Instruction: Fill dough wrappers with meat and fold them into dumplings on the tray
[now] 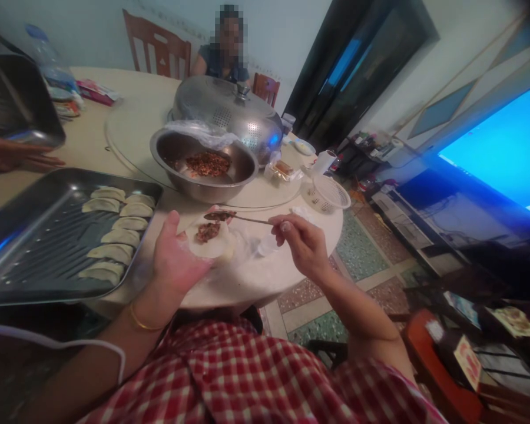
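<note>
My left hand [176,259] lies palm up over the table edge, cradling a round white dumpling wrapper [212,242] with a lump of brown meat filling [207,232] on it. My right hand [302,241] pinches the handle of a metal spoon [241,218]. The spoon's bowl, loaded with filling, hovers just above the wrapper's far edge. A steel bowl [241,176] holding more brown filling stands right behind the hands.
A metal tray [35,247] at the left holds several folded dumplings [115,235]. Behind the bowl lies a domed steel lid [242,118]. A white basket [329,197] sits near the table's right edge. Another person sits across; someone's hand [22,158] rests at far left.
</note>
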`<state>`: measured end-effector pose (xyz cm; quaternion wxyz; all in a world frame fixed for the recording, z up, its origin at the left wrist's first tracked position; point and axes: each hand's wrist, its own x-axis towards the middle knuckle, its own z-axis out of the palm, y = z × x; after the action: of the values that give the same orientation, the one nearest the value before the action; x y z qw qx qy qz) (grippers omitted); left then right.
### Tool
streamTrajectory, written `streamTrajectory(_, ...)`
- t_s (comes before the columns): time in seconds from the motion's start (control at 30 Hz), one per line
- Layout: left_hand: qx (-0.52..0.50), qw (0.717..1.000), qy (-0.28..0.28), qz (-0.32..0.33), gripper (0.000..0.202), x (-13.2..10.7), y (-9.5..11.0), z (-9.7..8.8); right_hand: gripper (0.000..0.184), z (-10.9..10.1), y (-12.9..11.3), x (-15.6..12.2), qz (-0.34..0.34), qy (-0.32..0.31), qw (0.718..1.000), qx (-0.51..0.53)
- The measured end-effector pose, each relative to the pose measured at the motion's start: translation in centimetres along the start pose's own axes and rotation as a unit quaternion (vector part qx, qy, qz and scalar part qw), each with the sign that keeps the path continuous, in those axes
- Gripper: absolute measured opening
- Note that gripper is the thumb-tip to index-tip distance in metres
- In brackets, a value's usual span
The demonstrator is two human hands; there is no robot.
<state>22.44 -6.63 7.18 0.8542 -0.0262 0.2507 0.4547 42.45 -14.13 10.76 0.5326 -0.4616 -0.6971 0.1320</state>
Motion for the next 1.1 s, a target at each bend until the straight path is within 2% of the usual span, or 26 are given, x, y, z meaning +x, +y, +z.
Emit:
streamTrajectory(0.33, -0.026, 1.0, 0.012, 0.008, 0.066, 0.1, -0.4, 0.3, 0.02, -0.1, -0.9, -0.2, 0.056, 0.036, 0.996, 0.063)
streamTrajectory(0.4, -0.029, 0.999, 0.018, 0.017, 0.063, 0.2, -0.5, 0.3, 0.017, 0.0, -0.8, -0.2, 0.036, 0.044, 0.998, 0.031)
streamTrajectory(0.53, -0.035, 0.998, 0.038, 0.026, 0.062, 0.3, -0.7, 0.3, 0.017, 0.5, -0.6, -0.1, -0.058, 0.04, 0.992, -0.103)
streamTrajectory(0.73, -0.028, 0.998, 0.009, 0.057, 0.062, 0.4, -0.7, 0.2, 0.018, 1.3, -0.8, 0.1, -0.163, 0.002, 0.966, -0.199)
streamTrajectory(0.83, -0.019, 0.998, 0.001, 0.06, 0.065, 0.3, -0.7, 0.3, 0.017, 1.7, -0.9, 0.0, -0.18, -0.002, 0.962, -0.208)
streamTrajectory(1.1, -0.031, 0.998, 0.029, 0.04, 0.06, 0.6, -0.4, 0.2, 0.018, 2.7, -0.1, -0.5, -0.179, -0.025, 0.966, -0.187)
